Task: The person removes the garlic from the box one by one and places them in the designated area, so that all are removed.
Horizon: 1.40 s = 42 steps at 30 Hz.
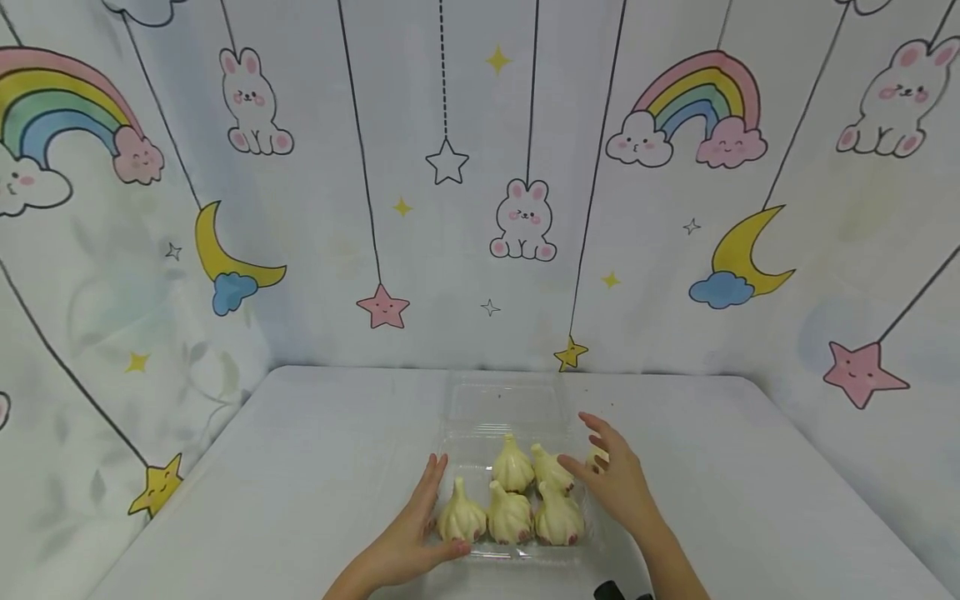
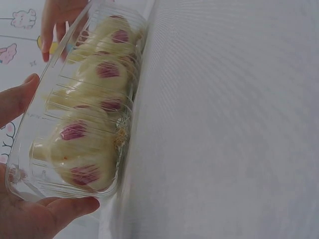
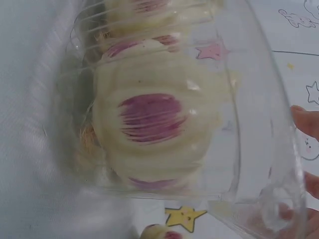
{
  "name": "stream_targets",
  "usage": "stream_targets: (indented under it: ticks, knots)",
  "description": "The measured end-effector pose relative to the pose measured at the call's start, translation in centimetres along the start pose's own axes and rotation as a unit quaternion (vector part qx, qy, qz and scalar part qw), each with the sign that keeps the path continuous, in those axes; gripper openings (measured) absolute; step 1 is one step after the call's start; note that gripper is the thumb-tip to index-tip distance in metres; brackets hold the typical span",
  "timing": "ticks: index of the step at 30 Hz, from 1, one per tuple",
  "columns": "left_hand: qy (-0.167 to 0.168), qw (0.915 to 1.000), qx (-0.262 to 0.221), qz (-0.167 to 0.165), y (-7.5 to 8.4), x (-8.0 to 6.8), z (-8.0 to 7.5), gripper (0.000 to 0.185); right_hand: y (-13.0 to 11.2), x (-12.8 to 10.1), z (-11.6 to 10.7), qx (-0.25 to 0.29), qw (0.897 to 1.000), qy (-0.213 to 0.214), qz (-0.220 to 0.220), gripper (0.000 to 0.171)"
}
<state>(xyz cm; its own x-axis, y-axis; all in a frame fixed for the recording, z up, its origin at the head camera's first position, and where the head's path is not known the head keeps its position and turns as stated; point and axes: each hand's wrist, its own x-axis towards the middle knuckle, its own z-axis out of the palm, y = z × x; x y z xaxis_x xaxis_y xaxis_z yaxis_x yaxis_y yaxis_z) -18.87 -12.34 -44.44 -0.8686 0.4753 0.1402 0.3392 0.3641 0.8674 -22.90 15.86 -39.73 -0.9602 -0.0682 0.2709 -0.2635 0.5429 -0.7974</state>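
Several pale garlic bulbs (image 1: 511, 513) with purple patches sit in a clear plastic box (image 1: 507, 552) whose lid (image 1: 507, 408) lies flipped back. My left hand (image 1: 405, 533) rests at the box's front left corner, fingers straight along the side, thumb over the front edge. In the left wrist view, its fingertips touch the clear wall. Spread and holding nothing, my right hand (image 1: 618, 479) hovers at the box's right edge. Partly hidden by its fingers, another garlic bulb (image 1: 597, 455) lies on the table outside the box; the right wrist view shows this bulb (image 3: 155, 232) cut off below.
The white table (image 1: 337, 433) stretches around the box, with a few tiny dark specks behind it. Behind stands a white cloth backdrop (image 1: 465, 250) printed with bunnies, stars and rainbows. A black object (image 1: 608, 590) pokes in at the lower edge near my right forearm.
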Motion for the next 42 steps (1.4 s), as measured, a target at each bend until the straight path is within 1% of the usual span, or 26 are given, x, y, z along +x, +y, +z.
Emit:
stream_targets:
  ticks: [10,15,26,33,36,42]
  knots:
    - [0.001,0.9999,-0.007,-0.008,0.1,0.0,-0.1,0.095,-0.7,-0.3,1.0,0.038,0.999,-0.016,-0.007,0.067]
    - [0.004,0.9999,-0.004,-0.009,0.2,-0.1,-0.1,0.095,-1.2,-0.5,1.4,0.037,0.999,-0.019,-0.01,0.065]
    - [0.001,1.0,-0.005,-0.008,0.1,-0.1,-0.1,0.095,-1.1,-0.6,2.6,0.043,0.999,-0.029,-0.014,0.064]
    - [0.001,1.0,0.0,-0.001,0.3,-0.1,-0.1,0.094,-1.1,-0.9,3.3,0.054,0.998,-0.031,-0.018,0.063]
    - [0.002,1.0,-0.006,-0.001,0.4,-0.1,-0.1,0.094,-1.3,-0.9,3.6,0.055,0.998,-0.039,-0.015,0.062]
    - [0.001,1.0,-0.004,0.0,0.2,-0.1,0.0,0.093,-1.7,-0.8,4.0,0.059,0.997,-0.052,-0.019,0.063]
